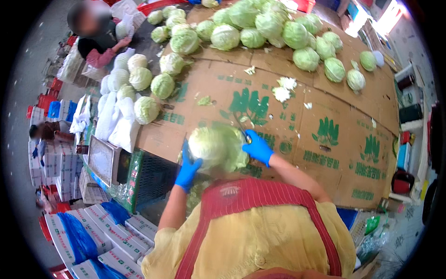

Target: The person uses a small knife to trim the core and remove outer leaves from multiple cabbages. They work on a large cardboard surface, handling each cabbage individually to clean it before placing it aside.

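A pale green cabbage (207,146) is in front of my chest, over the near edge of the cardboard-covered table (209,78). My blue-gloved left hand (189,169) grips its left side. On the other side, my blue-gloved right hand (258,148) holds a knife (240,122) with its thin blade pointing away from me. Loose outer leaves (235,148), blurred by motion, spread from the cabbage's right side against the right hand. White leaf scraps (284,89) lie further back on the cardboard.
Many cabbages (224,36) are heaped along the far side. At left stand net-sleeved cabbages (118,78), white foam net sleeves (120,122) and a scale (102,155). A dark crate (156,178) sits below the table edge. Behind the far-left corner, a co-worker (101,42) handles a sleeved cabbage.
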